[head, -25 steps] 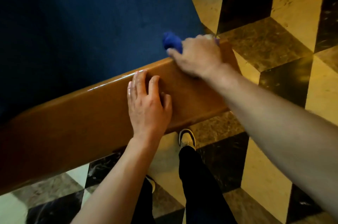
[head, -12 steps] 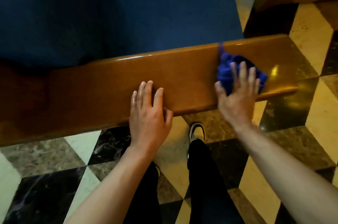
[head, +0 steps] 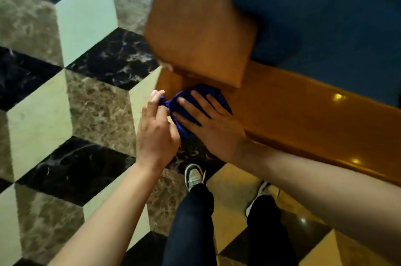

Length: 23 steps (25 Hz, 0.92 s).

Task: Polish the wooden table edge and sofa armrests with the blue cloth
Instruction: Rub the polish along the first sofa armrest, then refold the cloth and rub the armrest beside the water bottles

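Marble floor (head: 91, 100) below; right hand (head: 208, 126) flat on cloth (head: 195, 100), left hand (head: 156, 133) pinching it

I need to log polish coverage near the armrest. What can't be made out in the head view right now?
- Wood under the blue cloth: covered by the cloth and the right hand.
- Left hand grip on the cloth corner: fingertips curl out of sight.
- Joint below the wooden armrest: shadowed and blurred.
- Wooden rail: cut off by the right edge of the frame.
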Each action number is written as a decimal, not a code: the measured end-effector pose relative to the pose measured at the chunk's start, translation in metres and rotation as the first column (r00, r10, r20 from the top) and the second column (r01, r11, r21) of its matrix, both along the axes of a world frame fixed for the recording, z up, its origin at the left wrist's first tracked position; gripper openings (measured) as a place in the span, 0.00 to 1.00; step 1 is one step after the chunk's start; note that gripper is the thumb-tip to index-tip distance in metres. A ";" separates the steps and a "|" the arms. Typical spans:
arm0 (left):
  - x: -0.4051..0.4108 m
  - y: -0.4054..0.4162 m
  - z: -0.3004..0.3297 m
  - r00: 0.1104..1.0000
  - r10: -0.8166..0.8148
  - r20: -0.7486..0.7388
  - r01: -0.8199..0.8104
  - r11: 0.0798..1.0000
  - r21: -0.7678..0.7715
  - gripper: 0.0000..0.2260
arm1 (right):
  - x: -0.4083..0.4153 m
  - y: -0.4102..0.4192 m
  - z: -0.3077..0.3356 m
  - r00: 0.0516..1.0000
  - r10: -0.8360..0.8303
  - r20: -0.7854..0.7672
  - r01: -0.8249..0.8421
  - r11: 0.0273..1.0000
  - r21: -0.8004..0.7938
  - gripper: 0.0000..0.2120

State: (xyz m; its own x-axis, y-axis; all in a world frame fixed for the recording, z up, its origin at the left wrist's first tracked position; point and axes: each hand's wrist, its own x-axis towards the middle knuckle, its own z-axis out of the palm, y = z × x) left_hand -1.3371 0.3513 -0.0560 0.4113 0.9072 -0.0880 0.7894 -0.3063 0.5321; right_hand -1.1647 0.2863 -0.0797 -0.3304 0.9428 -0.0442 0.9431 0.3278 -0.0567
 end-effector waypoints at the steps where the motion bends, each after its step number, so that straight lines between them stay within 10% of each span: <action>1: -0.013 0.013 -0.004 0.990 0.126 0.065 -0.123 0.991 -0.052 0.12 | -0.011 0.026 0.001 0.998 0.064 0.009 -0.064 0.998 0.016 0.31; 4: -0.036 0.049 -0.012 0.747 0.623 0.233 -0.478 0.746 -0.464 0.09 | -0.044 0.090 0.006 0.997 0.077 0.002 -0.077 0.997 -0.011 0.26; 7: -0.047 0.080 -0.002 0.322 0.912 0.253 -0.233 0.335 -0.913 0.11 | -0.081 0.125 0.016 0.995 -0.095 0.003 0.094 0.984 -0.148 0.15; 9: -0.051 0.095 0.006 0.331 0.909 0.252 -0.205 0.330 -0.921 0.14 | -0.097 0.146 0.030 0.929 -0.329 -0.173 0.289 0.932 -0.220 0.13; 13: -0.055 0.135 0.021 0.374 0.891 0.256 -0.176 0.339 -0.924 0.16 | -0.127 0.191 0.058 0.444 -0.677 -0.588 0.446 0.736 -0.510 0.16; 16: -0.064 0.187 0.053 0.287 0.921 0.263 -0.123 0.308 -0.943 0.17 | -0.152 0.239 0.089 0.219 -0.759 -0.613 0.369 0.646 -0.669 0.23; 23: -0.093 0.337 0.125 0.473 0.841 0.261 -0.081 0.337 -0.938 0.11 | -0.160 0.372 0.145 -0.300 -0.830 -0.471 0.211 0.423 -0.881 0.29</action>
State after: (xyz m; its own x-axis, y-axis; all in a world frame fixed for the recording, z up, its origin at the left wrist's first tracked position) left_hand -1.4303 0.6880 0.0686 0.1982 0.6144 -0.7637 -0.0681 0.7859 0.6146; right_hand -1.3245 0.6582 0.0657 0.2566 0.6894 -0.6774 -0.2665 -0.6232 -0.7353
